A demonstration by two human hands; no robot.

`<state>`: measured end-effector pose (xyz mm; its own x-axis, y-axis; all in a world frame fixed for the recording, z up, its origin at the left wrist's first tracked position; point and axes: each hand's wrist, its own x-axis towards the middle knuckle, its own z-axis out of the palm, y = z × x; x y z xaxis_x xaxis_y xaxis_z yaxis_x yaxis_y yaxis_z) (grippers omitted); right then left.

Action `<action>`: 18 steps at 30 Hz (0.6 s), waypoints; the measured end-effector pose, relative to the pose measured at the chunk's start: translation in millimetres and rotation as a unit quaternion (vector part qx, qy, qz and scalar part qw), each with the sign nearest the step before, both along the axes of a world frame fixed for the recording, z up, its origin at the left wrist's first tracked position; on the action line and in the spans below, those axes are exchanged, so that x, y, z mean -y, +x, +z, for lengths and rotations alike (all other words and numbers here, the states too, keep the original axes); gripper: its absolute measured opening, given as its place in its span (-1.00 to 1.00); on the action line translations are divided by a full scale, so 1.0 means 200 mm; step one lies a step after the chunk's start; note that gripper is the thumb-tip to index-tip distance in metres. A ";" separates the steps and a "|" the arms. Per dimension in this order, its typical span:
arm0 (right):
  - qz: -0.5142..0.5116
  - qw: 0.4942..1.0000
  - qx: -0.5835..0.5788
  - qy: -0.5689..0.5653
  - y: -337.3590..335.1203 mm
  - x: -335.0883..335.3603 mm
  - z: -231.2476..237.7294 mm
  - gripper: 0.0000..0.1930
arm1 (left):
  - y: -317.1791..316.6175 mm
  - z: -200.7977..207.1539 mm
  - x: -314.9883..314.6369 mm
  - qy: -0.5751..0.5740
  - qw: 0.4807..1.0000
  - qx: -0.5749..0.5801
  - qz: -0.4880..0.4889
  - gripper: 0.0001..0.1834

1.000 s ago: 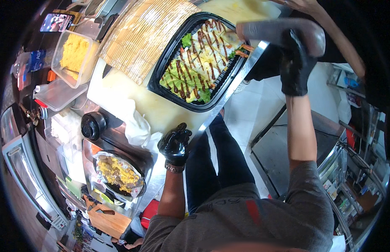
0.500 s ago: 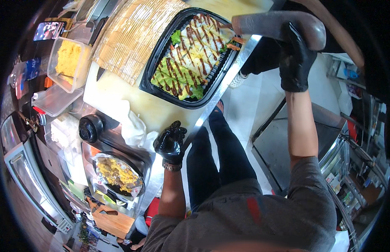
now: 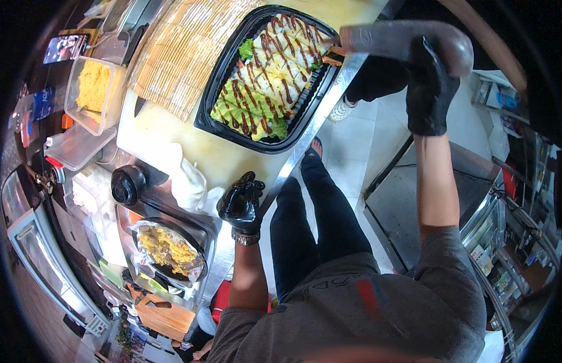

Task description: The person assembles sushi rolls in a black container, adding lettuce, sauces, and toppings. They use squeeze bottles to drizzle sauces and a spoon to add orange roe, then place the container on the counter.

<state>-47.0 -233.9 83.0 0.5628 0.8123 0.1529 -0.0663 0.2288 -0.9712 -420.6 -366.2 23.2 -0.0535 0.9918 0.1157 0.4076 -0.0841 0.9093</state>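
Bottle (image 3: 408, 39): brown-grey, lying nearly level in the person's right hand (image 3: 432, 97), its black-gloved fingers clamped around the wide end; the narrow end points left toward the food.
Food (image 3: 269, 78): pale egg pieces and green lettuce, left of those fingers, striped with brown sauce.
Black tray (image 3: 206, 126): holds the food, beyond the left hand's fingers and left of the right's, just inside the tabletop's metal edge (image 3: 320, 118).
Left hand (image 3: 240, 202): gloved too, fingers curled together near the white cloth (image 3: 187, 184); I can't tell what, if anything, they enclose.
Change: sauce lines lie thicker on the pale end than a second ago; both hands keep the same grip.
Tabletop: cream cutting board (image 3: 154, 130) beyond the left fingers, bamboo mat (image 3: 178, 57) farther off, past the tray's left side.
Left of the left fingers: black bowl (image 3: 128, 184), with yellow-and-brown food (image 3: 166, 248) nearer the body; a clear tub (image 3: 117, 97) of yellow crumbs farther off.
Room: pale tiled floor (image 3: 347, 148) below the right fingers, another person's arm (image 3: 490, 42) just past them.
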 end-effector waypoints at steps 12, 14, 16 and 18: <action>-0.036 0.997 -0.073 0.004 0.03 0.01 -0.02 -0.70 | 0.02 0.03 -0.01 -0.036 0.999 -0.002 0.005 -0.85; -0.049 0.996 -0.064 -0.028 0.02 0.10 -0.01 -0.71 | 0.01 0.00 0.01 -0.023 1.000 -0.003 0.004 -0.83; -0.057 0.989 -0.134 -0.037 0.05 0.18 -0.02 -0.71 | 0.00 0.00 0.01 -0.023 1.000 0.011 -0.010 -0.81; -0.092 0.977 -0.187 -0.043 0.02 0.21 0.03 -0.69 | 0.01 0.04 0.00 -0.032 0.999 0.016 -0.009 -0.79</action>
